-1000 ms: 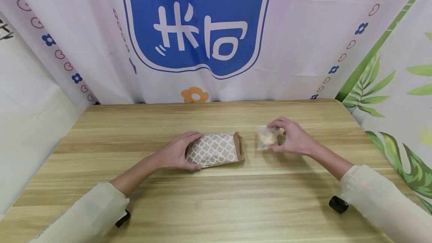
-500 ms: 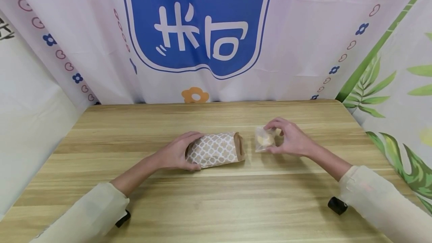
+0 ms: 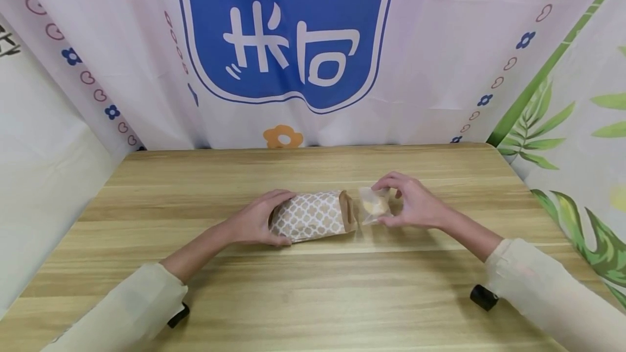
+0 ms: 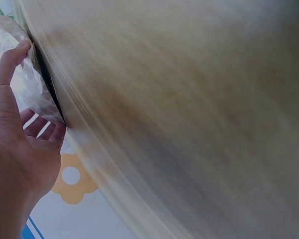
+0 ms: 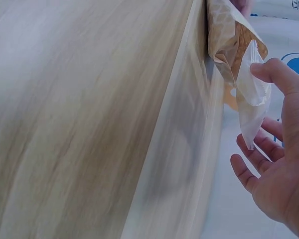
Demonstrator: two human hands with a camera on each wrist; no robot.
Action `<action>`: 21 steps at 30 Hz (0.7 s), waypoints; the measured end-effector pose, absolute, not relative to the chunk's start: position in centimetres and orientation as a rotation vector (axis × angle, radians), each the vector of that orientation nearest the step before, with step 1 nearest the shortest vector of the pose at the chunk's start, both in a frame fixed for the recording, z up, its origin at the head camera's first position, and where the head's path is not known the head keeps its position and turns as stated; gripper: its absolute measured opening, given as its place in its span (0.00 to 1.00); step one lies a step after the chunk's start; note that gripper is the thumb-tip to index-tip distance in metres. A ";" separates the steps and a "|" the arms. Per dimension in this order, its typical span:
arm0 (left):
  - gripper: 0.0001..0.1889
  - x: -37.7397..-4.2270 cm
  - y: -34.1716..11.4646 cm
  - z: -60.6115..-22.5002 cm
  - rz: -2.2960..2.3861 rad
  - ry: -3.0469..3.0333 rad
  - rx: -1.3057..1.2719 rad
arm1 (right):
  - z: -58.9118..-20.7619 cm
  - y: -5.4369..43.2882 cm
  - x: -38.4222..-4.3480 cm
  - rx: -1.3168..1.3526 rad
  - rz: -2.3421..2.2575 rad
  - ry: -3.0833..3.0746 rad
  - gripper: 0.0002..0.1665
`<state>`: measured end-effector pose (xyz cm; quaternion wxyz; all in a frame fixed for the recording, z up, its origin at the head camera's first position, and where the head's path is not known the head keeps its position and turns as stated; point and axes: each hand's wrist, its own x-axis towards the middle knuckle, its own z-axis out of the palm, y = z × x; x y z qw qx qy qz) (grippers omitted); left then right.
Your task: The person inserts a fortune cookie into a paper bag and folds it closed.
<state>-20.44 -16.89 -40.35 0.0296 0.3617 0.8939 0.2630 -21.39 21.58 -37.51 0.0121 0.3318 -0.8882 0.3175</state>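
Note:
A brown paper bag [image 3: 310,215] with a white lattice print lies on its side on the table, its mouth facing right. My left hand [image 3: 256,220] grips the bag's closed end between thumb and fingers; in the left wrist view the thumb and fingers span the crinkled paper bag [image 4: 27,82]. My right hand [image 3: 415,202] pinches a small clear packet [image 3: 375,205] with a round, pale yellow piece of food inside. The packet stands just right of the bag's mouth. The right wrist view shows the packet [image 5: 251,94] overlapping the paper bag's open mouth [image 5: 246,42].
The wood-grain table [image 3: 303,297] ends at a white curtain [image 3: 430,69] with a blue sign print. Black wrist straps [image 3: 484,297] show below the pale sleeves [image 3: 543,281]. A leaf-patterned cloth [image 3: 582,178] hangs at the right.
My right hand has moved left with the packet, bringing it close to the bag's mouth. The left hand and the paper bag have stayed in place.

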 end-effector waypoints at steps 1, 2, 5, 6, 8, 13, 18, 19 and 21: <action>0.53 -20.5 -16.9 -40.3 0.814 2.755 1.115 | -37.5 21.5 -21.4 1.043 0.994 -2.768 0.36; 0.53 -20.5 -16.9 -40.3 0.817 2.752 1.115 | -37.4 21.3 -21.3 1.050 0.999 -2.767 0.36; 0.53 -20.5 -16.9 -40.3 0.820 2.749 1.114 | -37.4 21.0 -21.3 1.066 1.001 -2.764 0.36; 0.53 -20.5 -16.8 -40.3 0.819 2.749 1.115 | -37.4 21.0 -21.3 1.070 1.000 -2.764 0.36; 0.53 -20.5 -16.8 -40.3 0.817 2.749 1.111 | -37.4 20.9 -21.3 1.081 1.003 -2.757 0.36; 0.53 -20.5 -16.8 -40.3 0.811 2.753 1.110 | -37.5 20.6 -21.3 1.127 1.012 -2.723 0.35; 0.53 -20.5 -16.9 -40.4 0.807 2.753 1.106 | -37.5 20.3 -21.2 1.179 1.013 -2.705 0.35; 0.53 -20.5 -16.9 -40.4 0.807 2.751 1.104 | -37.5 20.2 -21.3 1.185 1.013 -2.705 0.34; 0.53 -20.5 -16.9 -40.4 0.806 2.748 1.100 | -37.4 20.0 -21.3 1.193 1.014 -2.705 0.34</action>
